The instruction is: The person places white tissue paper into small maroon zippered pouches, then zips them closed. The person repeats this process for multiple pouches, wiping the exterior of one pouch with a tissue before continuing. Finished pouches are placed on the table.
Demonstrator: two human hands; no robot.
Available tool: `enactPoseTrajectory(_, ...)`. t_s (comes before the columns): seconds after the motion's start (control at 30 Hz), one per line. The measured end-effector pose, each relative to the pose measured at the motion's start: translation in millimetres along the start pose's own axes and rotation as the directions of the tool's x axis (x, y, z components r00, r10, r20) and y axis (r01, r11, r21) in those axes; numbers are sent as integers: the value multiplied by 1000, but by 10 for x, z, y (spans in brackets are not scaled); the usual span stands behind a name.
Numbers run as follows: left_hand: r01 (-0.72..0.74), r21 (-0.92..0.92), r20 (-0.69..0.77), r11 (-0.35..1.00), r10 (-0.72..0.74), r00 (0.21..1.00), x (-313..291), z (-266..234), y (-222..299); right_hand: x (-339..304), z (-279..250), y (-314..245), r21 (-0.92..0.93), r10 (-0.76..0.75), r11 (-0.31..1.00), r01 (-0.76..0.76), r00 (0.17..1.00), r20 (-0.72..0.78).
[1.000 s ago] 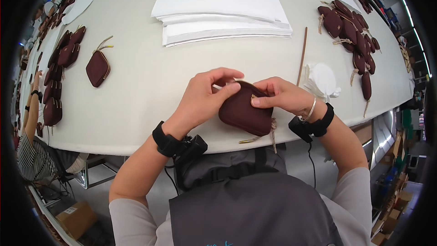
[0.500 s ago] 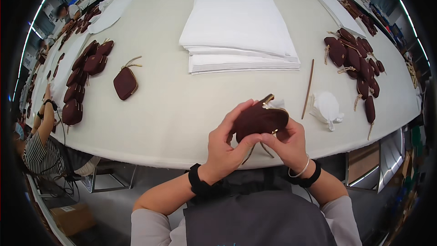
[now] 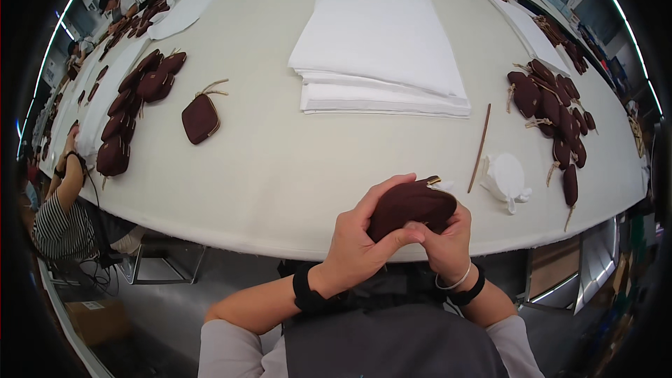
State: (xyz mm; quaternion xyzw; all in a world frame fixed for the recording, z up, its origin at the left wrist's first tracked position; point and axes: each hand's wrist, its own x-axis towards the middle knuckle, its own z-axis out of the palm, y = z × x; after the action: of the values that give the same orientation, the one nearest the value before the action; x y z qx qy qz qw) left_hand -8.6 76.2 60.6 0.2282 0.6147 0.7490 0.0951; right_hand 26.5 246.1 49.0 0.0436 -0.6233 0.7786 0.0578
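Note:
Both hands hold a dark maroon zip pouch (image 3: 407,208) over the table's near edge. My left hand (image 3: 360,238) wraps its left side, with the thumb across the lower front. My right hand (image 3: 449,241) grips its lower right side, its thumb meeting the left one. A gold-coloured zip shows at the top, with a bit of white stuffing (image 3: 442,185) peeking out beside it. The pouch's back and the fingers behind it are hidden. To the right lie a crumpled white wad (image 3: 505,178) and a thin brown stick (image 3: 480,148).
A stack of white sheets (image 3: 381,42) lies at mid-table. One maroon pouch (image 3: 201,119) rests alone on the left, near a pile of pouches (image 3: 122,126). Another pile (image 3: 553,108) lies at the right. A person in a striped top (image 3: 59,227) works at the left.
The pouch has come lower and nearer to me, and it has turned so less of the zip opening shows. Its dangling cords no longer show. The whole view has shifted slightly.

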Motion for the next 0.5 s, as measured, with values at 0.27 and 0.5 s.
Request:
enactPoseTrajectory(0.27, -186, 217, -148, 958, 220, 964, 29, -136, -390, 551, -316, -377, -723, 271, 656, 219, 825, 496)
enactPoseTrajectory(0.5, 89, 492, 29, 866, -119, 992, 36, -429, -487, 483, -429, -89, -739, 344, 665, 109, 833, 433)
